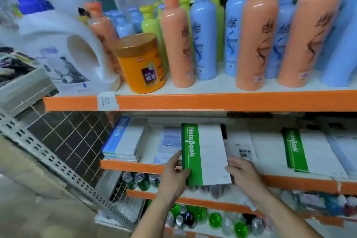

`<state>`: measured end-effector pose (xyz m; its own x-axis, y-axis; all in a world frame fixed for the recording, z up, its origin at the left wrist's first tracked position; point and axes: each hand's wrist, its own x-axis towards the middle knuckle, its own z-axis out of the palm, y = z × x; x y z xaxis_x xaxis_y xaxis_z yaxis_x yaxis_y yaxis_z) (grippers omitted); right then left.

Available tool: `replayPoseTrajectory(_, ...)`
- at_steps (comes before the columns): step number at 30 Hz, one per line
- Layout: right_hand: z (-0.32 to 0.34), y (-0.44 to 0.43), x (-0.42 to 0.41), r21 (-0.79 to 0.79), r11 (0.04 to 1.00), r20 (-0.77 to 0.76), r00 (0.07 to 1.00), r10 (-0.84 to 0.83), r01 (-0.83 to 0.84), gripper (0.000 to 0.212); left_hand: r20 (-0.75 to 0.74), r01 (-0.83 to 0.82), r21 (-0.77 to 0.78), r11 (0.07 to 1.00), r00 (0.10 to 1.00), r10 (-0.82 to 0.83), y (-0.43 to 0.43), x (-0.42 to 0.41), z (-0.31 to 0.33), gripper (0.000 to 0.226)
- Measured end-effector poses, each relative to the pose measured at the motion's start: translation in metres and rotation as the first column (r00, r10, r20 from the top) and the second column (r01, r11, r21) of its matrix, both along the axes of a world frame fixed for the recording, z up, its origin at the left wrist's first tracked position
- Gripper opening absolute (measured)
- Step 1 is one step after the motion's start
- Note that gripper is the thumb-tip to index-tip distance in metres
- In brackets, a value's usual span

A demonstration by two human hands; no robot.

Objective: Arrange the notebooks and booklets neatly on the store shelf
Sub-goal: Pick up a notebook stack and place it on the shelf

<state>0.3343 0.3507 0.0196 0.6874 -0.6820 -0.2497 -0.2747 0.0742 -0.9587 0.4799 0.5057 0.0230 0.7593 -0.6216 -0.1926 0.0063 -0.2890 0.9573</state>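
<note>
The left hand [173, 173] grips the green notebook [204, 152] by its near-left corner, with the thumb laid over the green spine band and the fingers along the left edge. The right hand [243, 174] holds the near-right edge with bent fingers; how far they wrap underneath is hidden. The notebook's near end hangs out past the orange front edge of the shelf [131, 166], above the cans [143, 179] on the level below, and its far end reaches in over loose booklets [168, 144]. I cannot tell whether it rests on them or is held just clear. To do this step well, I would keep both hands on it and square the spine to the shelf's front edge. Then slide it straight back until nothing overhangs, watching that the papers beneath do not ruck up or get pushed to the back. A tidy target seems to be the gap between the blue notebook stack [123, 141] towards the shelf's left end and the second green notebook [295, 150] well to the right. Matching it with that one would group like with like. The bottles [204, 35] on the upper shelf are well clear of the work.
</note>
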Motion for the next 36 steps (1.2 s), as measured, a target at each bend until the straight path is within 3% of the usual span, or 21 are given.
replayPoseTrajectory(7, -0.013, 0.064, 0.059, 0.066, 0.996, -0.005, 0.998, -0.056, 0.056, 0.035, 0.008, -0.005, 0.015, 1.000, 1.000, 0.005, 0.066, 0.056, -0.011, 0.057)
replayPoseTrajectory(12, -0.016, 0.066, 0.078, 0.038, 0.997, -0.020, 0.997, -0.070, 0.071, 0.027, 0.059, -0.090, 0.047, 0.995, 0.994, 0.087, 0.069, 0.084, -0.024, 0.023)
replayPoseTrajectory(21, -0.023, 0.046, 0.145, 0.119, 0.982, -0.015, 0.989, 0.147, -0.145, 0.029, 0.117, -0.239, 0.011, 0.971, 0.965, 0.236, 0.060, 0.147, -0.003, 0.025)
replayPoseTrajectory(28, -0.030, 0.060, 0.229, 0.085, 0.945, -0.019, 0.948, 0.318, -0.316, 0.042, 0.324, -0.292, 0.105, 0.951, 0.914, 0.244, 0.080, 0.225, -0.004, 0.032)
replayPoseTrajectory(36, -0.044, 0.087, 0.317, 0.044, 0.955, -0.068, 0.953, 0.297, -0.294, 0.037, 0.438, -0.179, 0.205, 0.962, 0.896, 0.073, 0.101, 0.327, -0.016, 0.026)
